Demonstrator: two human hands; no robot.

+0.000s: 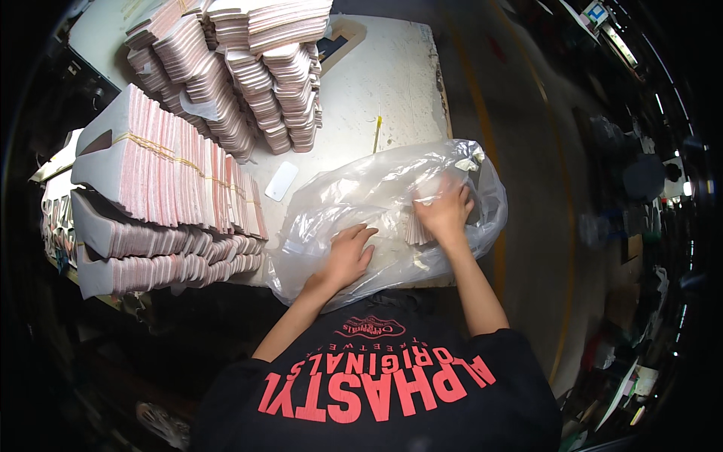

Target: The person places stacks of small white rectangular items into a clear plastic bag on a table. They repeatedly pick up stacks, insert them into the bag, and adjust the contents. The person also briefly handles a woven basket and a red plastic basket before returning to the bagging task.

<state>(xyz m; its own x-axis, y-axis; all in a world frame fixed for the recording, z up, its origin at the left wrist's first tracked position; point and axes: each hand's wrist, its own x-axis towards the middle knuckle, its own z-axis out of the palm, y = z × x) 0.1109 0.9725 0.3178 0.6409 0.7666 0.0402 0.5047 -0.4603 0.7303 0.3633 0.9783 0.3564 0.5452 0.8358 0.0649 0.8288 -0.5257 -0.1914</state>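
Note:
A large clear plastic bag (324,203) lies spread across the near end of the white table. My left hand (348,255) rests on the bag's near side, its fingers stretched out and holding nothing. At the bag's right end, my right hand (446,211) curves over a small stack of thin, pale pieces (416,229) and grips it; its fingertips are slightly blurred. The plastic rises around this hand on the far and right sides. Part of the small stack is hidden under the palm.
Tall stacks of thin pink-and-white pieces (181,162) stand at the left, some tied with yellow bands. More stacks (271,75) rise behind them. On the white table (399,68) are a white flat object (282,181), a yellow stick (378,132) and an open wooden box (343,45).

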